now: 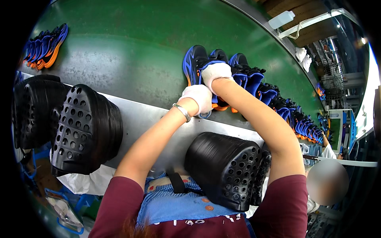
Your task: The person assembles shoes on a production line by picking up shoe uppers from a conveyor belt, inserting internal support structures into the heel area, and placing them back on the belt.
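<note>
I'm gripping the blue-and-black shoe [197,63] on the green belt [131,43], my right hand [216,73] clamping its collar, my left hand [198,99] pinching its heel end.

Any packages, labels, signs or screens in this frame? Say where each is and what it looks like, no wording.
Plastic bottle: top right beyond the green conveyor belt, lying down, translucent white.
Sign panel: far right background, upright, blue and white.
Clear plastic bag: lower left near the floor, crumpled, blue-edged.
No screens visible.
</note>
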### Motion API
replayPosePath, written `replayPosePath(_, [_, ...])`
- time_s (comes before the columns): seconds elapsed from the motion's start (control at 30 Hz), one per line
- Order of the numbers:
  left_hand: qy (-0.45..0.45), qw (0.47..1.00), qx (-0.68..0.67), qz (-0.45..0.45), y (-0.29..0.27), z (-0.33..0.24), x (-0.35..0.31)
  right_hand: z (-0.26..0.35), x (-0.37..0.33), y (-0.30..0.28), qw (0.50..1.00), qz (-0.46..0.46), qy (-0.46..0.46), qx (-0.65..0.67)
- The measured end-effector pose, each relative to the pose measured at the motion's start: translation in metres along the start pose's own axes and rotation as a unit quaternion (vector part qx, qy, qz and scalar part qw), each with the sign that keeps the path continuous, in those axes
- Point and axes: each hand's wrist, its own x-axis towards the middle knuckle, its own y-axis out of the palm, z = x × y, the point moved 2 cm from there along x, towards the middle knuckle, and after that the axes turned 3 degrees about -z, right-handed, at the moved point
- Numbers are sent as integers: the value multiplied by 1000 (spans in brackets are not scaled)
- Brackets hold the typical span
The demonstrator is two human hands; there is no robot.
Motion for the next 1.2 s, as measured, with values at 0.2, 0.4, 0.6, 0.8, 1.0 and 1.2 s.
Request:
replayPosePath(0.2, [15, 1000, 26, 8, 2, 2, -3, -2, -13, -4, 998, 8, -52, -44])
replayPosePath(0.4, [0, 1000, 21, 6, -11, -8, -5, -4, 3, -3, 998, 31, -55, 9])
replayPosePath(0.6, [-25, 999, 33, 7, -17, -11, -15, -25, -36, -20, 983, 21, -177, 35])
replayPosePath(0.8, [-57, 998, 2, -3, -24, -9, -29, -117, -178, -51, 966, -189, -22, 174])
replayPosePath(1.0, [-12, 993, 23, -116, -42, 16, -41, -229, -344, -11, 891, -347, 214, 199])
replayPosePath(1.2, [-21, 974, 89, -210, -60, 42, -53, -294, -489, 99, 822, -256, 435, 262])
